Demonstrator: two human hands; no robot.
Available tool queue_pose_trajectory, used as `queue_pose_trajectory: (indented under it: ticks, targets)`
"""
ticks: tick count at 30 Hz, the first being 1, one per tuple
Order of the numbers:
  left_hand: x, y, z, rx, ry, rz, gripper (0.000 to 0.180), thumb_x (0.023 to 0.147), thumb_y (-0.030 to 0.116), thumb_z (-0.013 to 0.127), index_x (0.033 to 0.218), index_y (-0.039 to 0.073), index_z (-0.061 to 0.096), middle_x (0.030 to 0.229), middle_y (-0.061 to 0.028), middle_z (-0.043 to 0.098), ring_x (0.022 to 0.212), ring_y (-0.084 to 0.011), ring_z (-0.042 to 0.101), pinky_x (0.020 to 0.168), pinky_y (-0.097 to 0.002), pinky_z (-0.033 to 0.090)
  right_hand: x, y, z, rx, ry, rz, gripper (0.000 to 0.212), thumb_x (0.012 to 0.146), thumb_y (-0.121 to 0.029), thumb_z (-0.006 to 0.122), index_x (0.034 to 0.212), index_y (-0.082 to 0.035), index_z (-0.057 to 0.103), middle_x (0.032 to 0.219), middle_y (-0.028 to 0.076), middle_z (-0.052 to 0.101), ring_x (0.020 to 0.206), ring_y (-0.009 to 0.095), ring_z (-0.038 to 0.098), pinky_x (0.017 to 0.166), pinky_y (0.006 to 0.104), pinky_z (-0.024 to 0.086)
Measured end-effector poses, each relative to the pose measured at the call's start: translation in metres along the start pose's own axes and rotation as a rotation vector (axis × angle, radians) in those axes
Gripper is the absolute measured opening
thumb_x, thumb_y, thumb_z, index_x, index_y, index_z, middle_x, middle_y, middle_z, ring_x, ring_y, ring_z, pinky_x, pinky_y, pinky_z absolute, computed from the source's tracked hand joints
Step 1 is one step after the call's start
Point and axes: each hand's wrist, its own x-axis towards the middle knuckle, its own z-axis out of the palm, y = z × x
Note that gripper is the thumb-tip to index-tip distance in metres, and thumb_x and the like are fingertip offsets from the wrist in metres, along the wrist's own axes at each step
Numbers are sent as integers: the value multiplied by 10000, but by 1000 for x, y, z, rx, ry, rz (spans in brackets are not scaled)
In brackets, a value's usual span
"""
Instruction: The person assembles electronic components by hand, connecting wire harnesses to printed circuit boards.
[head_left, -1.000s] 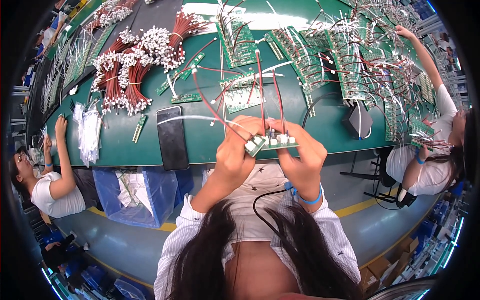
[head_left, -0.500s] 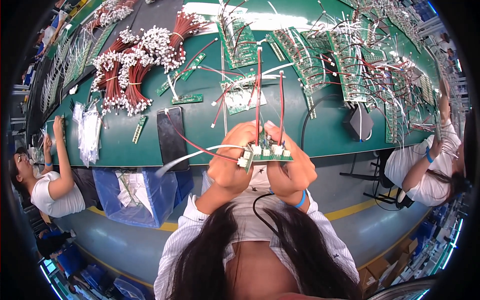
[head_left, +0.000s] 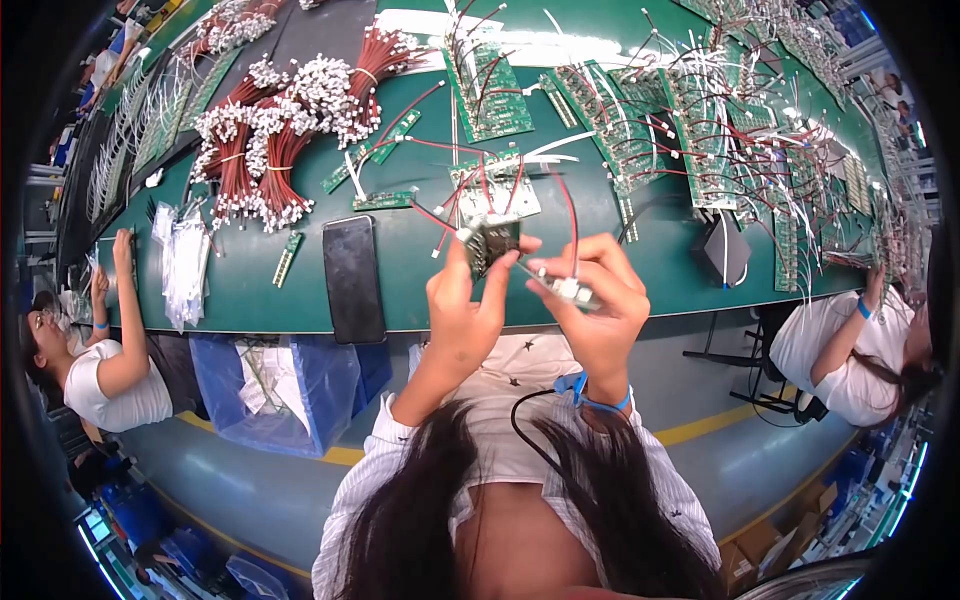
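Observation:
Just past the table's near edge, my left hand (head_left: 465, 315) pinches a small green circuit board (head_left: 490, 250), tilted up and slightly blurred. Dark parts show on its face, and a red-and-black wire runs off its upper left. My right hand (head_left: 603, 305) grips a narrow circuit board strip (head_left: 568, 291) with white connectors, from which a red-and-black wire (head_left: 572, 215) rises. The two boards look separate, with a small gap between them. Beyond my hands lies a wired circuit board panel (head_left: 505, 185) with a white area.
Bundles of red wires (head_left: 280, 180) with white plugs lie at the far left. A black phone (head_left: 353, 275) and bagged white parts (head_left: 182, 262) rest nearer. Several wired panels (head_left: 700, 140) and a dark block (head_left: 722, 250) stand right. A blue-lined bin (head_left: 275, 390) sits below; co-workers sit on both sides.
My hands, closed together round the boards, have moved apart and turned palm-inward. One board is now in each hand. The boards have tilted, and the wires have swung.

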Motion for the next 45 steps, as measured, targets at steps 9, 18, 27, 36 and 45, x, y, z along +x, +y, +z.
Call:
queue_pose_trajectory:
  ticks: [9,18,27,36,45]
  targets:
    - [-17,7,-23,162,-299,-13,335,810,6,579,1116,-56,456,892,-181,623,830,-308,631,692,-319,480,-5,6,-5,83,-227,199,209,678,38,705,842,47,575,774,87,580,671,143,615,585,239,516]
    - [-22,7,-55,363,-85,138,201,800,-80,549,1000,-77,537,886,-147,638,772,-184,627,696,-293,505,4,-1,-4,13,-435,-41,365,673,-30,713,993,15,543,940,127,565,788,225,587,696,304,480]
    - [65,52,-126,495,235,235,257,863,-28,484,1117,-64,500,886,-123,646,745,-144,619,659,-252,493,-7,11,-17,-67,-340,77,305,702,36,645,990,1,553,940,121,563,751,198,577,683,291,458]
    - [166,-60,-128,1100,-148,563,324,757,-35,490,1072,45,499,811,-197,595,737,-363,587,621,-434,466,-15,11,-22,-96,-336,99,253,716,51,620,958,7,556,938,115,570,738,193,582,687,288,457]
    - [167,-79,-109,1230,-403,295,256,719,133,631,965,64,613,772,-171,611,751,-348,592,691,-431,482,-17,28,-31,-159,-276,149,169,760,32,590,925,11,560,919,123,576,759,202,586,705,291,455]
